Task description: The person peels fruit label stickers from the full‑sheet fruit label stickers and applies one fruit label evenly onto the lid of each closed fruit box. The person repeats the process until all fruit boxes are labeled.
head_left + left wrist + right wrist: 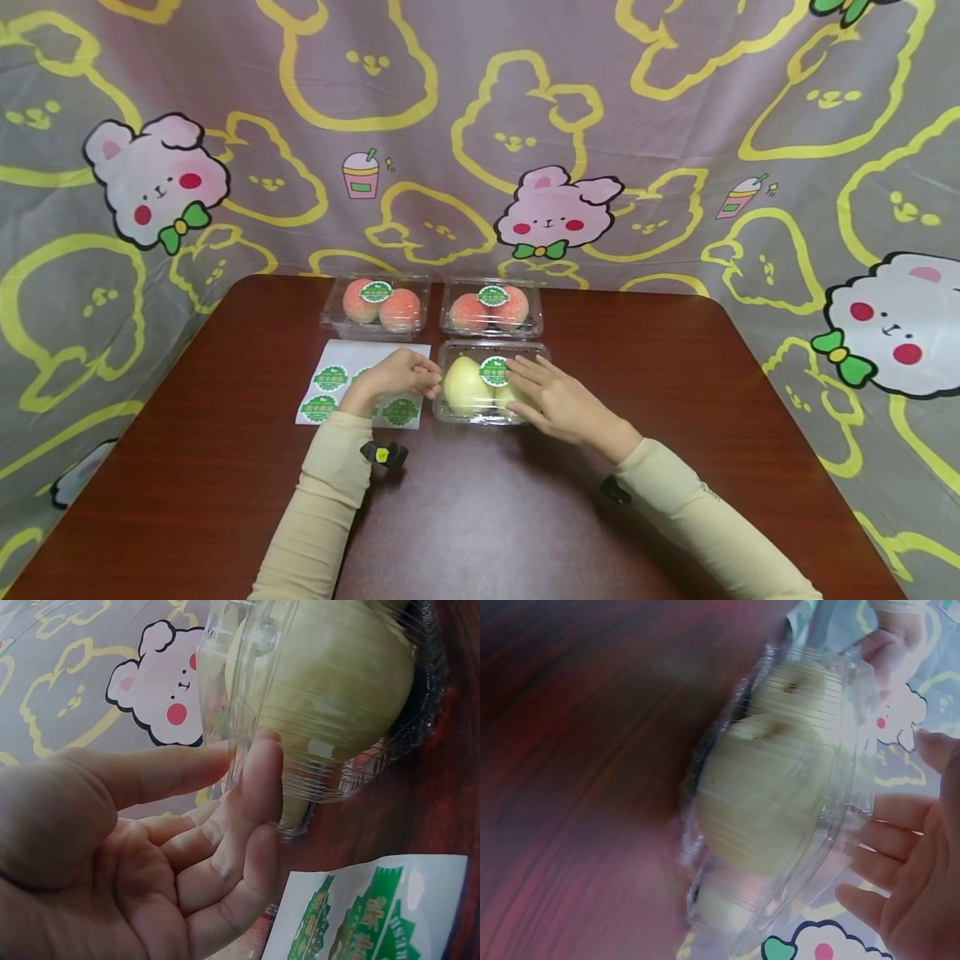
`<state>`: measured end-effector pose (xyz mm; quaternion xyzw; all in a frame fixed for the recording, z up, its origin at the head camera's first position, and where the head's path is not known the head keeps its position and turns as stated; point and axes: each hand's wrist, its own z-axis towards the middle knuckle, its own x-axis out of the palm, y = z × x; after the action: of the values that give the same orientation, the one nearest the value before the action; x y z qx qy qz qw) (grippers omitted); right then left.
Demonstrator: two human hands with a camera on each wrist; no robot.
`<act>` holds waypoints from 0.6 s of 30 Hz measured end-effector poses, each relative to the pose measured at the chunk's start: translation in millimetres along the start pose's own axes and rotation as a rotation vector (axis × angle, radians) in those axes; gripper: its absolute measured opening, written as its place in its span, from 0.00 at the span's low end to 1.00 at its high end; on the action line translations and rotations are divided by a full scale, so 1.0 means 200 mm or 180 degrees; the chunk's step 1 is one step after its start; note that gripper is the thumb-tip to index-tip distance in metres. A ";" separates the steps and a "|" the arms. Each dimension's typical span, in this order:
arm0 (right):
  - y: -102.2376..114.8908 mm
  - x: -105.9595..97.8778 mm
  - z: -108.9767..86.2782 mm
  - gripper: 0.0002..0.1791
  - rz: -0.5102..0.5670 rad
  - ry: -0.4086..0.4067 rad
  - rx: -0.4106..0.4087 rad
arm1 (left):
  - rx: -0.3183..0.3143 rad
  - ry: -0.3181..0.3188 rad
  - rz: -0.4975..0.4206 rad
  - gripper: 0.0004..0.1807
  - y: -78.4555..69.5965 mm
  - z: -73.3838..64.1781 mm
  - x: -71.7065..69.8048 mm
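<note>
A clear plastic clamshell box (450, 411) of pale yellow pears (465, 385) sits on the table, a round green-and-white sticker (495, 372) on its lid. My right hand (566, 404) lies over the lid's right side with fingers stretched, their tips by the sticker. At the box's left edge is my left hand (397, 377), its fingers loosely bent. In the left wrist view, the thumb and index fingertip of the left hand (165, 847) are right at the lid's edge. Under the left forearm and hand lies a white sheet (341, 353) of green stickers, partly hidden.
Behind stand two more clear boxes of reddish peaches, a left box (327, 319) and a right box (536, 325), each with the same sticker on top. A patterned curtain (420, 75) hangs behind and around the dark wooden table (465, 517).
</note>
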<state>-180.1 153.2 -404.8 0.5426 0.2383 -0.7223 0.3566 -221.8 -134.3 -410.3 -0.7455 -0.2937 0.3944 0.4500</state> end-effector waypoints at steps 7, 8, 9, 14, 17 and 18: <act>-0.01 -0.01 0.05 0.17 0.0334 -0.0405 0.0070 | 0.0047 0.0041 -0.0025 0.14 0.01 0.00 0.00; -0.01 -0.02 0.05 0.17 0.0420 -0.0417 0.0141 | 0.0063 0.0050 0.0007 0.14 0.01 0.00 -0.01; -0.02 -0.03 0.06 0.15 0.0514 -0.0426 0.0229 | 0.0071 0.0052 0.0041 0.14 0.01 0.00 -0.01; -0.04 -0.07 0.08 0.11 0.1013 -0.0509 0.0727 | 0.0147 0.0039 0.0288 0.13 0.02 0.00 -0.01; -0.07 -0.09 0.09 0.10 0.1240 -0.0515 0.0930 | 0.0148 0.0009 0.0372 0.14 0.02 0.00 -0.02; -0.07 -0.09 0.09 0.10 0.1283 -0.0496 0.0975 | 0.0146 0.0003 0.0385 0.14 0.02 0.00 -0.02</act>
<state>-199.6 154.2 -382.1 0.5695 -0.0148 -0.7039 0.4243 -223.3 -139.3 -413.3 -0.7515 -0.2388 0.4272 0.4425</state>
